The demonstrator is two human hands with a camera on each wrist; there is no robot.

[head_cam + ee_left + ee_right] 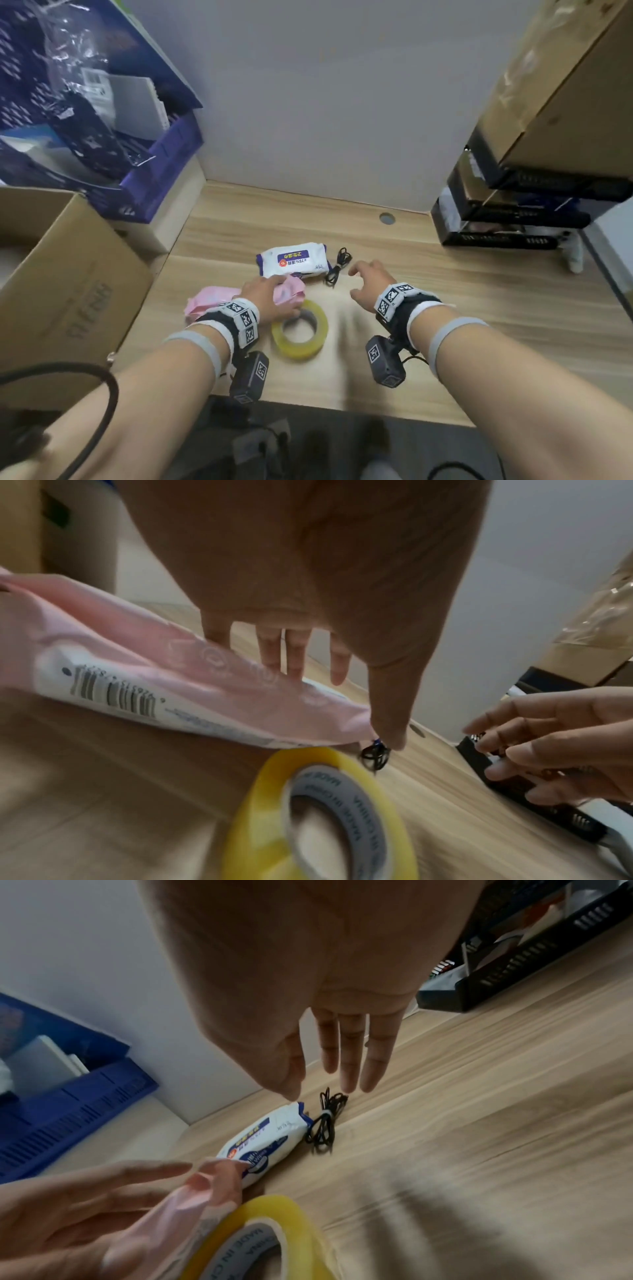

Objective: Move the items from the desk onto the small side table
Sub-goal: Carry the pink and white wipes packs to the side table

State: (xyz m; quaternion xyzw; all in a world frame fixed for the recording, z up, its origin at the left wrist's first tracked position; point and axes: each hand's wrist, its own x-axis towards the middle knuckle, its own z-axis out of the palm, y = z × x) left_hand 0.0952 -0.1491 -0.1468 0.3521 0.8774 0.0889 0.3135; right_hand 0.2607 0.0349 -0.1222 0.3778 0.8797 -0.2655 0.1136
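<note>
On the wooden desk (445,308) lie a pink soft pack (212,298), a white and blue wipes pack (293,258), a bundled black cable (339,265) and a yellow tape roll (298,349). My left hand (274,294) rests on the right end of the pink pack (171,674) with straight fingers, its thumb beside the tape roll (260,804). My right hand (356,282) hovers open above the desk, just right of the cable (323,1123), and holds nothing. The wipes pack (263,1137) lies left of the cable.
A cardboard box (68,291) stands at the left, with a blue crate (154,164) of items behind it. Black stacked trays (507,219) under another cardboard box (565,85) fill the right back corner. A white wall closes the back.
</note>
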